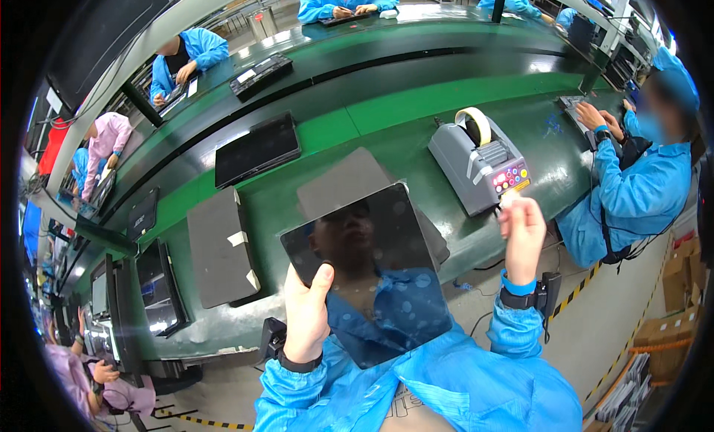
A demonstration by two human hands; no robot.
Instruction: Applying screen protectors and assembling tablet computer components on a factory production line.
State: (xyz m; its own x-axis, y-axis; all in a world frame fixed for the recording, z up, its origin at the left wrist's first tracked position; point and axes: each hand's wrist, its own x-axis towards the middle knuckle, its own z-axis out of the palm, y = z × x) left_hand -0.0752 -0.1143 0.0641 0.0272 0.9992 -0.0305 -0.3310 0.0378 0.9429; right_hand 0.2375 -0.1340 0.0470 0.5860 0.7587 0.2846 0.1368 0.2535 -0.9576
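Observation:
My left hand [306, 317] grips a glossy black screen panel [387, 298] by its left edge, thumb on the front face. The panel is tilted up in front of my chest, and its surface carries smudges and reflections. My right hand [524, 235] is raised at the front of a grey automatic tape dispenser [468, 171], fingers pinched together. A small pale piece of tape [511, 196] shows at the fingertips, partly hidden by them. On top of the dispenser stands a pale tape roll [480, 127]. Behind the panel, a dark grey slab [338, 180] lies on the green bench, partly covered.
Left of me lies a dark grey flat case [216, 246] with pale tape tabs. Beyond it a black panel [260, 149] rests on the green line [357, 119]. Another screen [158, 287] is farther left. A co-worker [639, 179] sits close on the right; others work across the line.

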